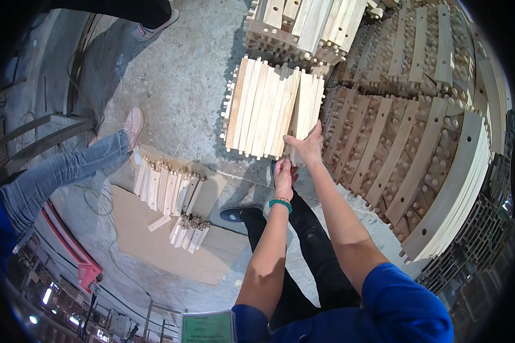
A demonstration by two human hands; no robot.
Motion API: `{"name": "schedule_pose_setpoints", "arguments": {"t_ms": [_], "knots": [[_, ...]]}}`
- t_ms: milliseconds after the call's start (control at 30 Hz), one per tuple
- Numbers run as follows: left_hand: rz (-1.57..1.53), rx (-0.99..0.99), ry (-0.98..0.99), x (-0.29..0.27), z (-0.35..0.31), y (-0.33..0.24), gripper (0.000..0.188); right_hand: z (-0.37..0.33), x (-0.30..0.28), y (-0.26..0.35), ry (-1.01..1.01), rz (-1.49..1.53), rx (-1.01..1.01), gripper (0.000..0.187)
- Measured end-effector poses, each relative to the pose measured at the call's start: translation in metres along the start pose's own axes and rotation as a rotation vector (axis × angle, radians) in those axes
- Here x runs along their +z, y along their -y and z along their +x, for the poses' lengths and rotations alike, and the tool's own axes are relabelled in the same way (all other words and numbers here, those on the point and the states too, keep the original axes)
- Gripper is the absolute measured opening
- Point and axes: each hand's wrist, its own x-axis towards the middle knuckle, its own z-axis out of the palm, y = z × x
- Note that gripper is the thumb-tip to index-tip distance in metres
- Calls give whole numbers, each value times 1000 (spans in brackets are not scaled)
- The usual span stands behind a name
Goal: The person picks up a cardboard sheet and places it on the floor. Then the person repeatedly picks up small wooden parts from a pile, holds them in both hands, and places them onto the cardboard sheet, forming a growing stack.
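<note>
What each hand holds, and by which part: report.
Right hand: slats at the right edge of the pale stack, grip across their near end. Left hand: whether it holds anything cannot be told.

- Left of the pale, squarish stack of wooden slats (260, 108), you could pass a hand over grey concrete floor (177, 86).
- Right of it, a brown pile of drilled wooden slats (421, 160) blocks you.
- Beyond it, a pale drilled-board pile (316, 26) bars you.
</note>
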Motion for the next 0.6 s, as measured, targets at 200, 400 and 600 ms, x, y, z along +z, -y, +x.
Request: {"name": "schedule_pose_setpoints", "arguments": {"t_ms": [200, 400, 600], "knots": [[-54, 391, -269, -10, 5, -5, 32, 7, -4, -2, 51, 174, -120, 91], [232, 543, -327, -11, -33, -30, 28, -8, -17, 7, 119, 477, 60, 77], [121, 252, 289, -10, -81, -72, 66, -76, -86, -3, 816, 1010, 100, 59]]}}
